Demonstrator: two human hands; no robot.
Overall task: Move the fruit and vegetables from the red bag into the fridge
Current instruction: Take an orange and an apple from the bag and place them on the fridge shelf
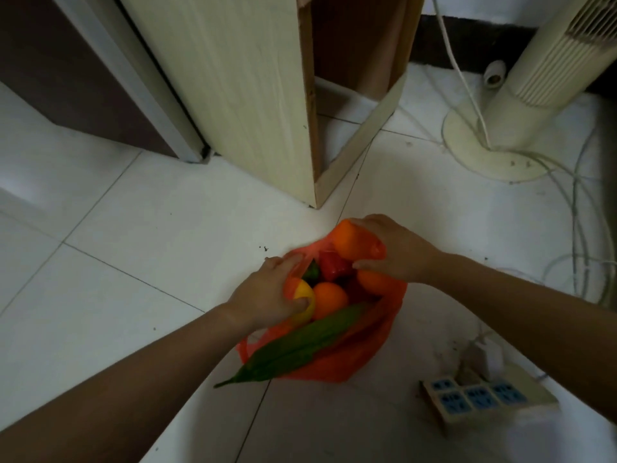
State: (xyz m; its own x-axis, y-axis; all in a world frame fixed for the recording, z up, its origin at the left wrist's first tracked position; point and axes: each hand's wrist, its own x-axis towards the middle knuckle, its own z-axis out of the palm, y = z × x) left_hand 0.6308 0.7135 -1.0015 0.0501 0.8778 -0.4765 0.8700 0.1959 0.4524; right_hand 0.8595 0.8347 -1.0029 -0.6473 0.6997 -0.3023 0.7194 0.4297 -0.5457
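Note:
The red plastic bag (337, 360) lies open on the white tiled floor. Inside I see an orange (329, 300), a red pepper (334, 265), a small green pepper (312, 271), another orange (372, 282) and a long green cucumber (297, 349) poking out toward me. My left hand (270, 292) grips a yellow lemon (305, 300) at the bag's left edge. My right hand (394, 248) holds an orange (350, 240) at the bag's far rim. The fridge (83, 78), brown with a grey edge, stands at the far left.
A pale wooden cabinet (253, 95) stands just beyond the bag. A tower fan (521, 95) on a round base sits at the right, with loose cables (581, 228) trailing over the floor. A power strip (480, 399) with a plugged adapter lies near right.

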